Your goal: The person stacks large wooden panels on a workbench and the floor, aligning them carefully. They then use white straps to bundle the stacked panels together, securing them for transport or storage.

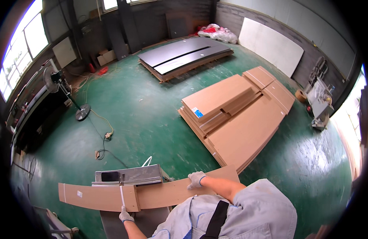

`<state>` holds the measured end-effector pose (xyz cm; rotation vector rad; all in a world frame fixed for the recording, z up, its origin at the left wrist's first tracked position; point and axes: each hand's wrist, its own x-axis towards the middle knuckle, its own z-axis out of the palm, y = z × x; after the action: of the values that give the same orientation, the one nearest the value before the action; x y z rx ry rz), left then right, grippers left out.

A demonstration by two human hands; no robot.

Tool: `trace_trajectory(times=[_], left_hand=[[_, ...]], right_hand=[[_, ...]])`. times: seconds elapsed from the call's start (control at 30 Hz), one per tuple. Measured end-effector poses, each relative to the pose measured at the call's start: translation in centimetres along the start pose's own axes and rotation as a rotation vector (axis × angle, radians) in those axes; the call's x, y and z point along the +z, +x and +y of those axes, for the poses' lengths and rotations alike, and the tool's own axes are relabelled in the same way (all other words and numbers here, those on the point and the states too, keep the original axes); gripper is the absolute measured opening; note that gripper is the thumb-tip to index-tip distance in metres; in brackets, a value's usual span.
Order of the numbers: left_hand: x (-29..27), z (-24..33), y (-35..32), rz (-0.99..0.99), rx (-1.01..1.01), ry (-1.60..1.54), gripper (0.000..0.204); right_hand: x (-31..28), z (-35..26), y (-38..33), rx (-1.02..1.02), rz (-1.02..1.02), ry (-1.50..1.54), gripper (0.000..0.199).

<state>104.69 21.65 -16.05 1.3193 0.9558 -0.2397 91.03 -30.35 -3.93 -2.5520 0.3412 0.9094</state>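
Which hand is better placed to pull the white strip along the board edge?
Probably the left. The left hand already touches the white strip at the long brown board. The right hand lies flat farther along the board, away from the strip.

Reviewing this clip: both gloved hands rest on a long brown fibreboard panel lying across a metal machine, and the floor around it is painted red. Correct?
Not quite: the head view shows the floor painted green, not red. The rest holds: the left hand and right hand, both gloved, rest on the long brown fibreboard panel across the metal machine.
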Motion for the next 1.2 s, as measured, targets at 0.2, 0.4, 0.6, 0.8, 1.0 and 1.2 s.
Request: trace_trajectory(times=[0.2, 0.4, 0.6, 0.8, 1.0, 1.2], left_hand=[[-0.5, -0.4, 0.1, 0.003, 0.005, -0.04, 0.038], [-0.4, -0.6, 0.0, 0.001, 0.028, -0.088, 0.033], [0.8, -0.5, -0.2, 0.021, 0.022, -0.193, 0.032], [-1.2, -0.2, 0.9, 0.037, 0.087, -0.259, 0.031], [3.0, -0.3, -7.4, 0.212, 0.082, 0.105, 0.038], [7.6, -14.7, -16.6, 0.026, -0.087, 0.035, 0.051]], right_hand=[[-0.2, -0.8, 0.7, -0.012, -0.053, -0.009, 0.075], [0.1, -0.6, 0.7, -0.01, -0.052, -0.023, 0.078], [0.5, 0.7, 1.6, -0.019, -0.055, 0.05, 0.078], [-0.7, -1.1, 0.4, -0.08, -0.035, 0.023, 0.075], [0.2, 3.3, -1.6, -0.015, -0.042, 0.01, 0.078], [2.7, 14.8, -5.8, 0.466, 0.525, 0.004, 0.084]])
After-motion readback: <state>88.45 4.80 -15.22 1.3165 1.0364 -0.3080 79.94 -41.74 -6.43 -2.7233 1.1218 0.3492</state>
